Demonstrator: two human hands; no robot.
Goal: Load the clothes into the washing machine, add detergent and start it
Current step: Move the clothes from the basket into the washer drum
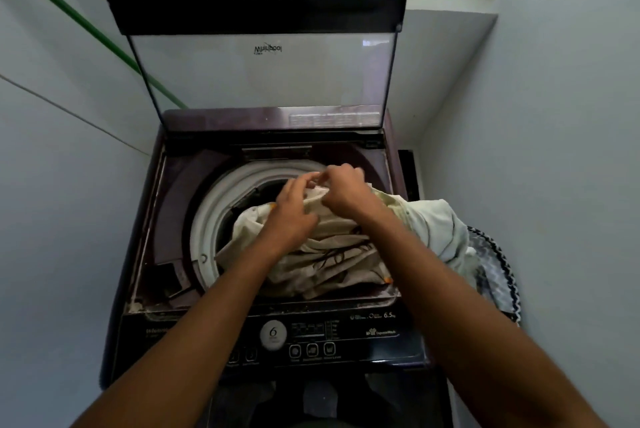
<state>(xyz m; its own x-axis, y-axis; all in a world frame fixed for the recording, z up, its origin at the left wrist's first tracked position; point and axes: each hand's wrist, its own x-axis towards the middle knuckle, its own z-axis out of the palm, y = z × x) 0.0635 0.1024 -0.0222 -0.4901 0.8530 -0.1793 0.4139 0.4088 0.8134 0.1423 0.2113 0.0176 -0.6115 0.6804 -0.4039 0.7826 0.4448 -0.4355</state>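
Loading is in progress. Both the left hand [292, 209] and right hand [341, 192] grip the cream cloth [322, 264], which lies half in the drum [207, 219], half over the washing machine [145, 219] rim. Detergent and start remain. No detergent is visible; the drum's contents are hidden.

Both hands [318, 199] forward, fingers curled

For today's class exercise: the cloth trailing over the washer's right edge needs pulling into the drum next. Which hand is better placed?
Right. The right hand is nearer the trailing cloth; the left hand is over the drum.
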